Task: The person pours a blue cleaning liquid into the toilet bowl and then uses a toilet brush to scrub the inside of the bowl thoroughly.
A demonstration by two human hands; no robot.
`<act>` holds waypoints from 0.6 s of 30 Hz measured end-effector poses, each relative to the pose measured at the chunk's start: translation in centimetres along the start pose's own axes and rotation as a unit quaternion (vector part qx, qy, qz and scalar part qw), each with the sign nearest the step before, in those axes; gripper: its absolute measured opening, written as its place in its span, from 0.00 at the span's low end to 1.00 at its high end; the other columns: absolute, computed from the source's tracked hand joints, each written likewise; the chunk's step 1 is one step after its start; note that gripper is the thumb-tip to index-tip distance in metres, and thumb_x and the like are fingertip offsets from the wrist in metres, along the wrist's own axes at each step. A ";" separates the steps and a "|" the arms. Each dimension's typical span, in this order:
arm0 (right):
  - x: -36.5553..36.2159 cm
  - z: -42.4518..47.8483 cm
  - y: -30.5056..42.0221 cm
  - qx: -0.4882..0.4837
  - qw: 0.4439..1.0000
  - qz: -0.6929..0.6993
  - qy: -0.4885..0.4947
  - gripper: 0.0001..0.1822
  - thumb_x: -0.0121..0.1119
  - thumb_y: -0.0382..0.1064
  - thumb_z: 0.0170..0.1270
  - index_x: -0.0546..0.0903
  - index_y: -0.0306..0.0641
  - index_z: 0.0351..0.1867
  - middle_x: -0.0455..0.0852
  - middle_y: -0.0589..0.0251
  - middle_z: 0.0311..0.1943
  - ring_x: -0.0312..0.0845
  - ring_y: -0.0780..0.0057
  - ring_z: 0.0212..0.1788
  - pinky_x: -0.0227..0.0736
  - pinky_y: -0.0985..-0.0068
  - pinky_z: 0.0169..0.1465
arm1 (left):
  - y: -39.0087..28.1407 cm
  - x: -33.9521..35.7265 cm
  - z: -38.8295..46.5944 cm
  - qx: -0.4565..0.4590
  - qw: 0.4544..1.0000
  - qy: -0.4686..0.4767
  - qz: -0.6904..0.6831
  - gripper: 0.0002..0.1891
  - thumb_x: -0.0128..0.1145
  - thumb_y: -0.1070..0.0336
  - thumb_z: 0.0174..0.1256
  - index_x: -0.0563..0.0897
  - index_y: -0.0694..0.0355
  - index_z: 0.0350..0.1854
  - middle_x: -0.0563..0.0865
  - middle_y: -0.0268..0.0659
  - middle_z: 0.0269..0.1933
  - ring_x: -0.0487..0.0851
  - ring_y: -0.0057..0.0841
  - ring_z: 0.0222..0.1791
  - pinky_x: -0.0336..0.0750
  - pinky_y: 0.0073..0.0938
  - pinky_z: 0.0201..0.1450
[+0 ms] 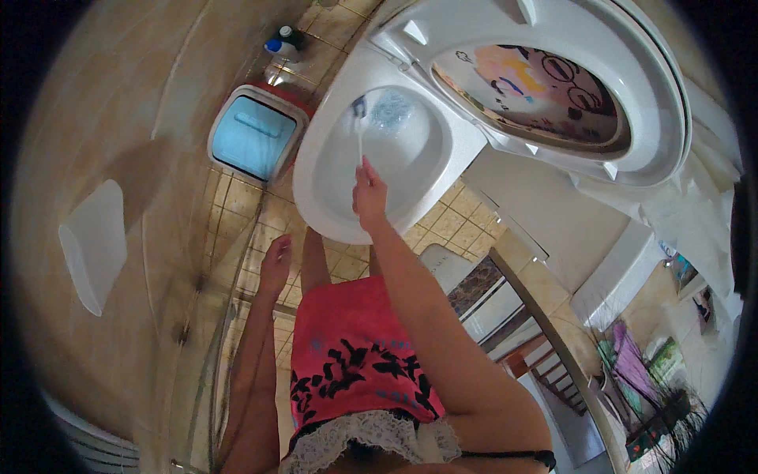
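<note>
My right hand [370, 198] is closed around the white handle of a toilet brush [360, 133]. The brush's dark head rests at the far left inside the bowl of a white toilet [331, 160], beside bubbly or rippling water [392, 108]. The toilet's seat and lid [648, 89] stand raised, and the lid's inside bears a coloured cartoon picture. Lower on the left, my left hand [276, 260] hangs beside my leg with nothing in it, its fingers partly curled.
A bin with a light blue lid [253, 136] stands left of the toilet, with bottles [284, 44] beyond it. A white holder [95, 249] is on the left wall. On the right are a white cabinet [551, 207], a washbasin edge [619, 275] and hanging cloths [630, 361].
</note>
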State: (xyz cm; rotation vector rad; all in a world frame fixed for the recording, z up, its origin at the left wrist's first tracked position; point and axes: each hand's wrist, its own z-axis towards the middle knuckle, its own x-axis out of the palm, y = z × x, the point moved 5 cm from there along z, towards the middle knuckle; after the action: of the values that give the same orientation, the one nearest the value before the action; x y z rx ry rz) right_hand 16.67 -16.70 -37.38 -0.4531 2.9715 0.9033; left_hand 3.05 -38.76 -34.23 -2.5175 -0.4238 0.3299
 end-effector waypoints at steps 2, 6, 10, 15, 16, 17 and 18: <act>0.1 0.3 1.3 0.035 0.999 0.024 -0.013 0.20 0.49 0.43 0.70 0.75 0.45 0.61 0.74 0.75 0.23 0.62 0.89 0.21 0.62 0.85 0.25 | 0.3 -0.1 -0.5 -0.013 1.000 -0.003 -0.001 0.16 0.47 0.64 0.71 0.72 0.60 0.59 0.78 0.38 0.54 0.75 0.26 0.55 0.66 0.26 0.59; -3.8 -3.6 -8.7 -0.137 0.959 -0.236 0.077 0.19 0.48 0.43 0.70 0.75 0.43 0.60 0.77 0.74 0.26 0.64 0.88 0.23 0.66 0.85 0.27 | -1.1 0.6 0.1 0.004 1.000 0.024 -0.016 0.17 0.47 0.65 0.72 0.72 0.59 0.60 0.78 0.35 0.55 0.74 0.23 0.57 0.65 0.25 0.61; -3.5 -6.5 -7.7 -0.216 0.924 -0.303 0.083 0.19 0.47 0.43 0.70 0.76 0.41 0.58 0.77 0.74 0.27 0.63 0.88 0.24 0.65 0.85 0.27 | -3.9 0.1 -0.7 -0.033 0.999 -0.009 -0.012 0.16 0.47 0.65 0.72 0.72 0.59 0.59 0.78 0.34 0.55 0.73 0.22 0.57 0.65 0.25 0.60; 1.0 1.2 1.6 0.037 0.994 0.099 -0.029 0.19 0.46 0.44 0.71 0.75 0.43 0.59 0.76 0.71 0.25 0.63 0.88 0.23 0.62 0.84 0.25 | -7.2 2.5 0.7 0.048 0.998 0.021 -0.035 0.16 0.47 0.65 0.72 0.72 0.59 0.59 0.78 0.34 0.55 0.74 0.22 0.55 0.66 0.24 0.58; 0.7 0.7 0.9 -0.018 1.000 0.004 -0.022 0.19 0.46 0.44 0.71 0.75 0.43 0.59 0.76 0.71 0.24 0.62 0.88 0.22 0.61 0.84 0.25 | -7.9 2.9 0.9 0.050 0.998 0.021 -0.039 0.16 0.46 0.66 0.71 0.72 0.60 0.59 0.78 0.35 0.54 0.74 0.22 0.54 0.67 0.23 0.57; 0.2 0.0 -0.9 -0.073 0.993 -0.092 -0.015 0.19 0.47 0.44 0.71 0.75 0.43 0.60 0.75 0.72 0.23 0.62 0.88 0.21 0.61 0.85 0.24 | -8.1 3.2 0.9 0.053 0.997 0.022 -0.044 0.16 0.46 0.67 0.71 0.73 0.61 0.58 0.78 0.35 0.54 0.75 0.22 0.54 0.68 0.22 0.56; -0.1 -0.5 -2.3 -0.132 0.973 -0.188 -0.004 0.19 0.48 0.44 0.71 0.75 0.44 0.60 0.75 0.72 0.22 0.61 0.88 0.21 0.60 0.85 0.24 | -7.8 3.4 1.0 0.049 0.997 0.028 -0.054 0.15 0.47 0.68 0.71 0.73 0.62 0.58 0.79 0.36 0.54 0.75 0.22 0.54 0.69 0.23 0.56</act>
State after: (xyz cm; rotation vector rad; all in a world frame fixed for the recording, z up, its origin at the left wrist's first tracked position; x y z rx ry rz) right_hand 17.44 -18.80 -38.20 -0.9726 2.6223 1.2427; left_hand 4.13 -30.88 -31.11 -2.3916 -0.5078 0.2329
